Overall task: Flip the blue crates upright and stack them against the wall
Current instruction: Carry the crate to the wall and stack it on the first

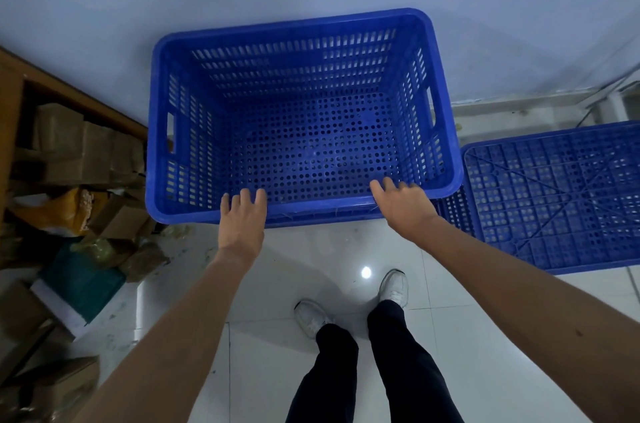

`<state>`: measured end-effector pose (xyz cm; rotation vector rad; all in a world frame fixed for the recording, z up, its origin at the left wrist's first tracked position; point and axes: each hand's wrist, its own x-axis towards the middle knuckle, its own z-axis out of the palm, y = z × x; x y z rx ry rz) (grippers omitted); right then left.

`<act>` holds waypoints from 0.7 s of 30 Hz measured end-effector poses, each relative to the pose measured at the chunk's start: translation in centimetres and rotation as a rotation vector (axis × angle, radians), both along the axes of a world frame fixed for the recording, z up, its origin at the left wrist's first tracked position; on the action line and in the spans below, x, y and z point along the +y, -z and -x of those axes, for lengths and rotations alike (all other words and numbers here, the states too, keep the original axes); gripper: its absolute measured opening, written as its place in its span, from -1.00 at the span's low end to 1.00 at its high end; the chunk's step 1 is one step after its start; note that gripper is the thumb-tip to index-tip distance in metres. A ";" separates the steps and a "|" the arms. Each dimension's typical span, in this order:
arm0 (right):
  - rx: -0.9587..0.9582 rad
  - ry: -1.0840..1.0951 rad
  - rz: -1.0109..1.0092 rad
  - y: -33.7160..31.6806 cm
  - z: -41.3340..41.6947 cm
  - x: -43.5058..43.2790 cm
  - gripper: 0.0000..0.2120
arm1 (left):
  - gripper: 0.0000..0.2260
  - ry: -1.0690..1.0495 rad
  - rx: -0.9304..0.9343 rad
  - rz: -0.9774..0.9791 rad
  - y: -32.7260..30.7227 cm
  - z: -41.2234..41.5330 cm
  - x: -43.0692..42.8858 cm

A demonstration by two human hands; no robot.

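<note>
A blue perforated crate [301, 24] stands upright against the pale wall, its open top facing me. It seems to sit on another crate, whose rim shows just below the near edge. My left hand [242, 218] and my right hand [401, 204] rest on the near rim, fingers draped over the edge and spread apart. A second blue crate [554, 201] lies upside down on the floor to the right, its ribbed bottom facing up.
Cardboard boxes [79, 149], a yellow bag and a green packet are piled at the left beside a wooden shelf [69, 87]. White glossy floor tiles [263, 318] spread below me, with my two feet in white shoes [393, 287] near the crate.
</note>
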<state>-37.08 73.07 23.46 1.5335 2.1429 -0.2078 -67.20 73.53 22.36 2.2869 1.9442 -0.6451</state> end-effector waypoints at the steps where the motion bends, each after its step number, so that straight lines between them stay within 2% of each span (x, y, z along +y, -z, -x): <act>1: 0.003 0.032 -0.002 0.0 0.3 -0.1 -0.54 | -0.43 -0.011 0.003 0.005 0.1 0.0 0.1; 3: 0.009 0.116 -0.012 0.2 1.3 -0.5 -0.49 | -0.43 -0.028 0.006 0.011 0.2 0.1 0.1; 7: 0.073 0.267 -0.106 0.8 2.8 -1.0 -0.65 | -0.47 -0.026 0.025 0.022 0.2 0.0 0.2; 13: 0.109 0.181 -0.139 1.6 4.6 -2.5 -0.50 | -0.46 -0.085 0.059 0.083 -0.1 -0.7 0.3; 16: 0.125 0.154 -0.096 1.2 4.0 -2.2 -0.49 | -0.34 -0.095 0.078 0.173 -0.8 -1.0 0.3; 18: 0.102 0.142 -0.056 0.8 3.5 -2.2 -0.41 | -0.26 -0.076 0.112 0.255 -1.4 -1.4 0.1; 21: 0.069 0.176 -0.016 -0.5 3.1 -2.8 -0.37 | -0.30 -0.046 0.110 0.305 -2.7 -1.9 -0.7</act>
